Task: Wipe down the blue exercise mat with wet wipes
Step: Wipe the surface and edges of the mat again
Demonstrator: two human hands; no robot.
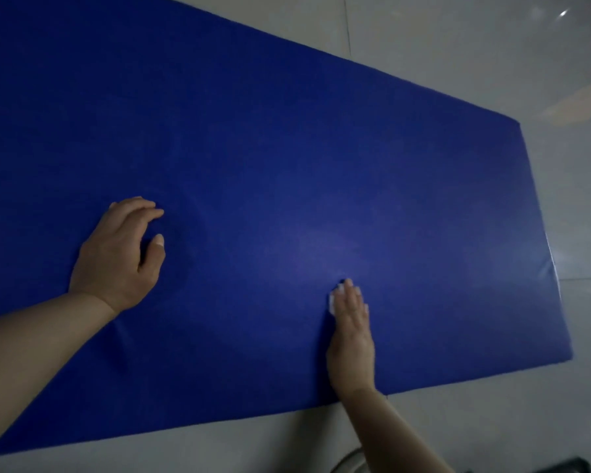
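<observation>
The blue exercise mat (287, 148) lies flat on the floor and fills most of the view. My right hand (350, 332) lies flat on the mat near its front edge, fingers straight, pressing a white wet wipe (333, 302) down; only a small corner of the wipe shows under the fingertips. My left hand (120, 254) rests on the mat further left, its fingers bent and its fingertips and thumb touching the surface, holding nothing.
Pale grey floor tiles (458, 46) surround the mat at the back, right and front. The mat's right end (556, 268) has a shiny edge. A dark object (574, 467) shows at the bottom right corner of the view.
</observation>
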